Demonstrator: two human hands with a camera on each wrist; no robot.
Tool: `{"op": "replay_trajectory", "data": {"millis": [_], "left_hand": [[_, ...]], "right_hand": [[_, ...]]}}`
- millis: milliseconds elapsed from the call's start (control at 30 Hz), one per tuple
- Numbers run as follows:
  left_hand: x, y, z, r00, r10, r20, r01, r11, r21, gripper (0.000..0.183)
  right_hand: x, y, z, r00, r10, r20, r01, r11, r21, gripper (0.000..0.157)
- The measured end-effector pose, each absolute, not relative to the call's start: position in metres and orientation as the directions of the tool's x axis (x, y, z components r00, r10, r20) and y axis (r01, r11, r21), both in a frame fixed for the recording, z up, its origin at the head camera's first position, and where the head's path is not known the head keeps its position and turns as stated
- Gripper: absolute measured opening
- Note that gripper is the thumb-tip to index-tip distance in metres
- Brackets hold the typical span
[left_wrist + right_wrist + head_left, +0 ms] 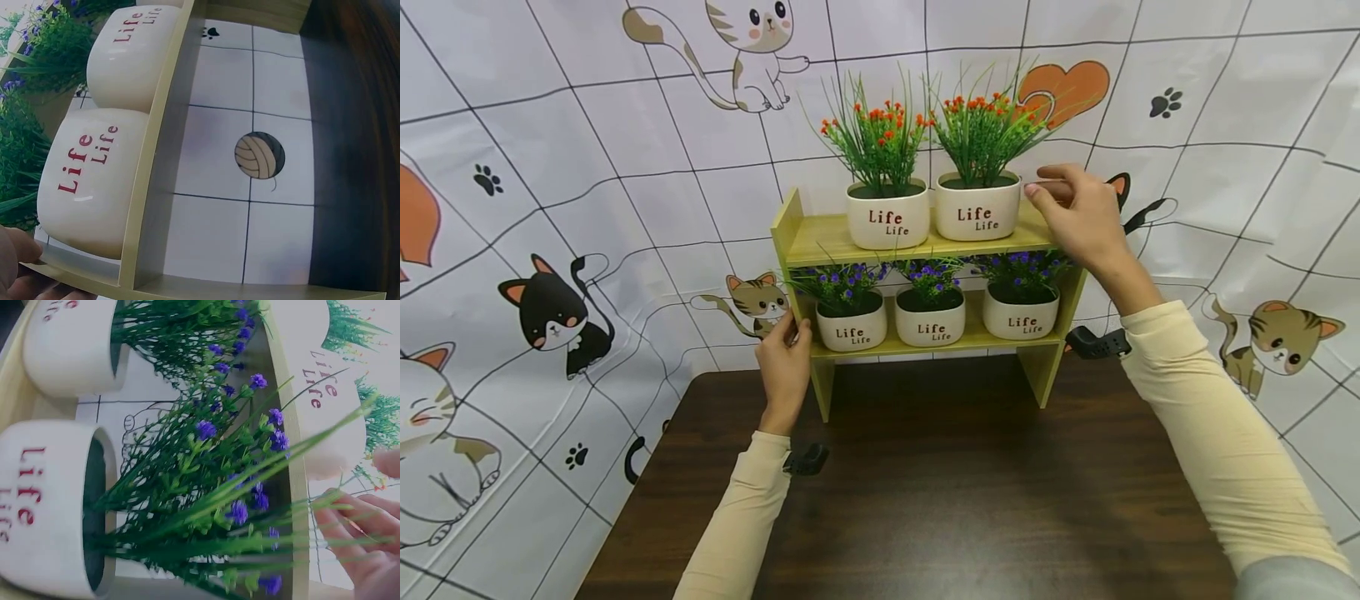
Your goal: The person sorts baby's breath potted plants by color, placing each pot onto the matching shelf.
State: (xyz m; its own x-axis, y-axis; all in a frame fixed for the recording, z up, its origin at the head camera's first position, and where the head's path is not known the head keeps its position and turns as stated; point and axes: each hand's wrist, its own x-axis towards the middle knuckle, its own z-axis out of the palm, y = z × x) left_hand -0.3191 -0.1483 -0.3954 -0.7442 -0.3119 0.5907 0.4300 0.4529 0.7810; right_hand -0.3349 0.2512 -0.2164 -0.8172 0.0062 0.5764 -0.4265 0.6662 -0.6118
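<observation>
A two-tier wooden shelf (820, 232) holds white oval flower pots marked "Life". Orange flowers fill the top left pot (887, 218) and the top right pot (977, 212). On the lower board are three pots with purple flowers: a left one (852, 323), a middle one (930, 321) and a right one (1021, 317). My left hand (784, 367) grips the shelf's left side panel, its thumb (22, 244) on the inner side. Beside the top right pot, my right hand (1086, 218) is raised with fingers loosely bent, its fingertips just off the pot's right side.
The shelf stands on a dark brown table (925, 483), near its back. Behind it hangs a white sheet (647, 200) with grid lines and cartoon cats. Long grass blades (312, 456) reach out past the lower pots' rims.
</observation>
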Motion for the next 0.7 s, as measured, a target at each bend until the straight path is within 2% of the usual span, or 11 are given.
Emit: {"op": "replay_trajectory", "data": {"millis": [167,300,500,700], "left_hand": [[-0.320,-0.150,-0.396,-0.739,-0.321,0.592,0.444,0.429,0.787,0.030],[-0.318,-0.151,-0.397,-0.751,-0.323,0.576,0.433,0.417,0.799,0.032],[-0.311,-0.155,-0.398,-0.759,-0.333,0.559,0.374,0.480,0.793,0.030],[-0.302,-0.160,-0.402,-0.717,-0.352,0.602,0.363,0.548,0.754,0.017]], "right_hand": [[-0.322,0.259,-0.228,-0.637,0.091,0.765,-0.539,0.658,-0.527,0.029],[-0.307,0.269,-0.242,-0.558,0.102,0.824,-0.594,0.644,-0.482,0.024],[-0.282,0.286,-0.272,-0.550,0.095,0.830,-0.605,0.640,-0.474,0.018],[-0.260,0.301,-0.312,-0.591,0.070,0.803,-0.567,0.673,-0.475,0.013]]}}
